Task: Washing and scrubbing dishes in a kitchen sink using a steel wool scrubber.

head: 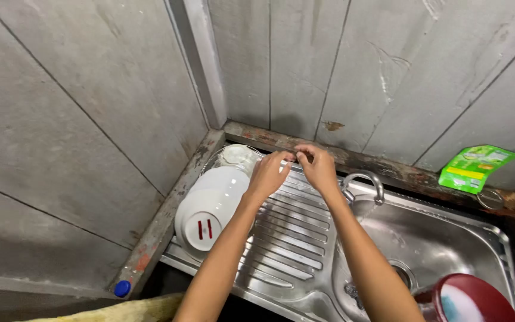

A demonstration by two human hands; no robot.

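Observation:
Both my hands reach to the far edge of a steel sink's ribbed drainboard [293, 238]. My left hand [269, 173] and my right hand [317, 167] meet there with fingertips pinched together on something small that I cannot make out. Just left of my left hand, white bowls [213, 206] lie upside down in a stack, with a small clear bowl [236, 156] behind them in the corner.
A curved tap [365, 182] stands right of my right hand, above the sink basin [442, 244]. A red and white round container [469, 298] sits at the basin's near right. A green pouch [475, 167] rests on the back ledge. A blue cap [122, 288] lies low left.

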